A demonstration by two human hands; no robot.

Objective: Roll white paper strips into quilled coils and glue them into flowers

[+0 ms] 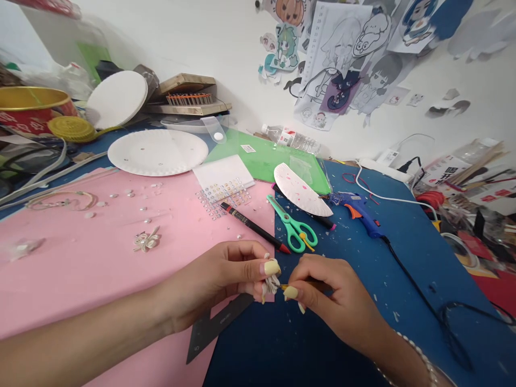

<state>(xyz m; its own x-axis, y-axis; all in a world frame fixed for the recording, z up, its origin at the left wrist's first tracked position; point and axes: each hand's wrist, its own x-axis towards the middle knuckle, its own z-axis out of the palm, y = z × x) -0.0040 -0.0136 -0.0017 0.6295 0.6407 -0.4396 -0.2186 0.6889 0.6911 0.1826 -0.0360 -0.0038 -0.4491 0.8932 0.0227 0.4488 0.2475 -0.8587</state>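
Observation:
My left hand (242,271) pinches a small looped white cord ornament (271,285) between thumb and fingers. Closed around a thin tool with a gold-coloured tip (284,287) is my right hand (322,293); its kind is mostly hidden by the fingers. The tip points at the ornament and seems to touch it. Another looped ornament with pearls (145,240) lies on the pink sheet (100,301). Just beyond my hands are green-handled scissors (292,223) and a black marker with a red end (256,228). A dark set square (220,325) lies partly beneath my left hand.
Loose pearls, rhinestone sheets (223,196) and a white paper plate (157,152) lie on the left and middle. A folded plate (302,189) leans near a blue glue gun (358,211), whose black cord trails right. A plastic bottle (290,138) lies at the wall.

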